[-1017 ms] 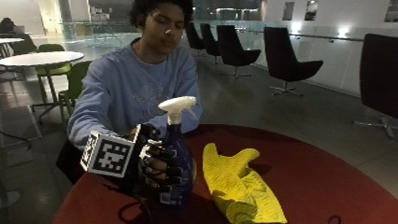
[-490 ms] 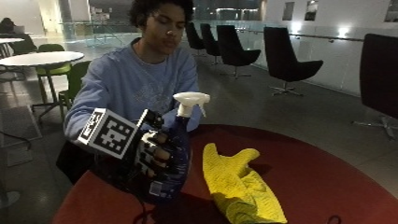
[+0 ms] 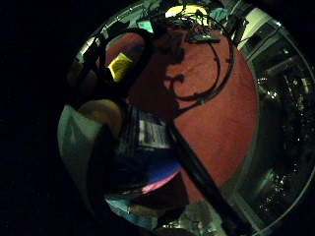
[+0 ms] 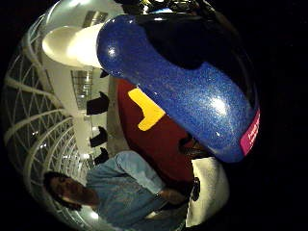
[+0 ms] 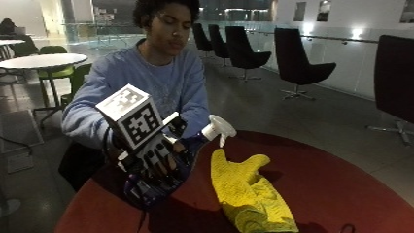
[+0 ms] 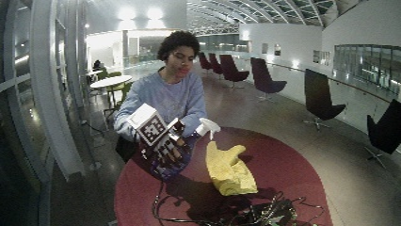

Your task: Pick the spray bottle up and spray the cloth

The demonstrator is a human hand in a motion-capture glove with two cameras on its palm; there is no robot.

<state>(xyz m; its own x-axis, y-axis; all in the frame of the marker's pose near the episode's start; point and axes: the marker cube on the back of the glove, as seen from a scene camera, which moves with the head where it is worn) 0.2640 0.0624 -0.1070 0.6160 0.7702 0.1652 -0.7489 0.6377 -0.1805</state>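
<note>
Outside view: gloved right hand wrapped around blue spray bottle, tilted, white nozzle just above yellow cloth on red table. Thumb-side palm view: bottle close, cloth beyond.

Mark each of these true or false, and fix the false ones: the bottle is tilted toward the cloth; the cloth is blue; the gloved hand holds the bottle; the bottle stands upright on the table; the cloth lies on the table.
1. The bottle is tilted, its white nozzle toward the cloth. True.
2. The cloth is blue. False: it is yellow; the bottle is blue.
3. The right hand has its grip round the bottle. True.
4. The bottle stands upright on the table. False: it is held at a slant in the hand.
5. The cloth lies on the table. True: it lies on the red tabletop beside the hand.
</note>
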